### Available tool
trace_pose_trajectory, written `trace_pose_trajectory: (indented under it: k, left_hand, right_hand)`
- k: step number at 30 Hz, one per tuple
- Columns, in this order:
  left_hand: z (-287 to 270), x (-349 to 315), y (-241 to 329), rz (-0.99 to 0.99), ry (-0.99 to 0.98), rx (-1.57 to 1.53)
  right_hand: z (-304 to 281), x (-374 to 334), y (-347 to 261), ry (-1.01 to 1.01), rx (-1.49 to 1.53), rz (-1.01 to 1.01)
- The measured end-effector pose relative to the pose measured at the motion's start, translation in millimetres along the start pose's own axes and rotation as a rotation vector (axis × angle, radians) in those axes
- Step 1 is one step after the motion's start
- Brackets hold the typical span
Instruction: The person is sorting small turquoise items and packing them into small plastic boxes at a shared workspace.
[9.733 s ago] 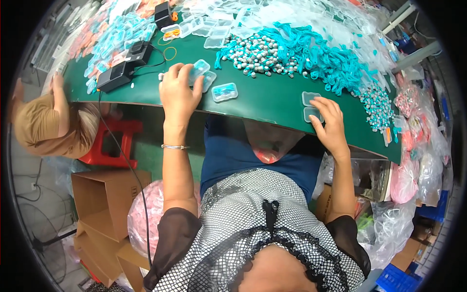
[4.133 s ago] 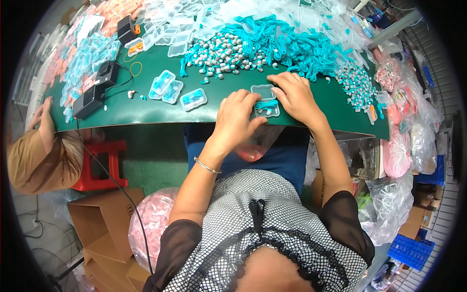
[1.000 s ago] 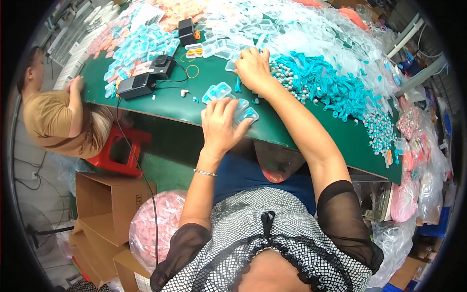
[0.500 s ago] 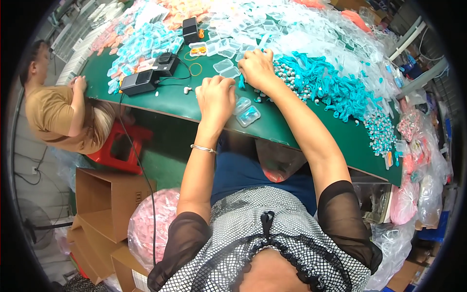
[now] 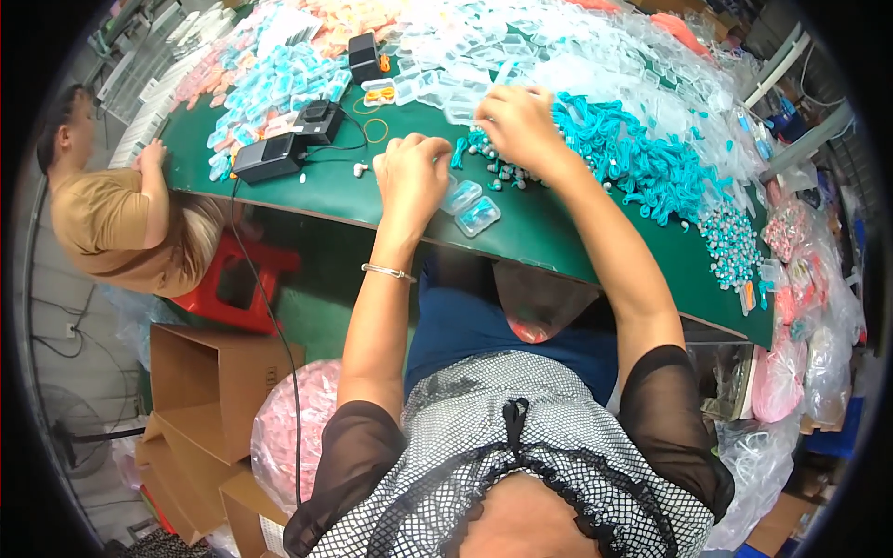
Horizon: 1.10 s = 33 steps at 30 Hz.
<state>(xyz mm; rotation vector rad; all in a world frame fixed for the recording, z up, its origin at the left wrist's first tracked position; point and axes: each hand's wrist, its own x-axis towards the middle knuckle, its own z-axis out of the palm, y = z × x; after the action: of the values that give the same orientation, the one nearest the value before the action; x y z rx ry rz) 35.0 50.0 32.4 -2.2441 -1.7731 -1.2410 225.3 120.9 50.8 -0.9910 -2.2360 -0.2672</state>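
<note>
My left hand (image 5: pixel 410 181) is above the green table with its fingers curled and thumb and forefinger nearly together; what they hold, if anything, is hidden. My right hand (image 5: pixel 523 126) is bent over the left edge of a heap of teal corded earphones (image 5: pixel 633 167), its fingers closed and their tips hidden. Beside the left hand lies a small teal cord bundle (image 5: pixel 459 152). Nearer the table's front edge rests an open clear plastic case (image 5: pixel 477 216) with a teal coil in one half. Loose grey-tipped earphone ends (image 5: pixel 507 173) lie below the right hand.
Black box-shaped devices (image 5: pixel 267 156) with a cable stand left on the table (image 5: pixel 326 195), near a white earbud (image 5: pixel 361 170). Clear cases (image 5: pixel 446 79) pile at the back, filled blue ones (image 5: pixel 288 79) at left. A co-worker (image 5: pixel 112 205) sits at far left; cardboard boxes (image 5: pixel 191 381) stand below.
My right hand has moved right, onto the edge of the earphone heap. The open clear case between the hands no longer shows there. My left hand has turned slightly, staying near its place.
</note>
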Motion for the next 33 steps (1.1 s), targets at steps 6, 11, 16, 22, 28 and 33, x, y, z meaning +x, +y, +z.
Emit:
trace_pose_trajectory:
  k: [6,11,16,22,28,33]
  left_hand:
    - [8,3,27,0.083,-0.264,0.085]
    - [31,10,57,0.162,-0.549,0.248]
    - [32,2,44,0.248,-0.408,0.324]
    - [30,-2,46,0.288,-0.321,0.095]
    - [18,-20,87,0.175,-0.525,-0.269]
    - [35,-29,95,0.155,-0.67,-0.284]
  right_hand:
    - [-104,-109,-31,-0.111,-0.149,0.109]
    - [-124,-171,-42,-0.191,-0.209,0.241]
    - [-127,-189,-45,-0.139,-0.112,0.308]
    - [-156,-221,-18,-0.002,-0.128,0.514]
    - [-180,-264,50,0.121,-0.368,0.818]
    - [-163,-259,77,0.066,-0.495,0.81]
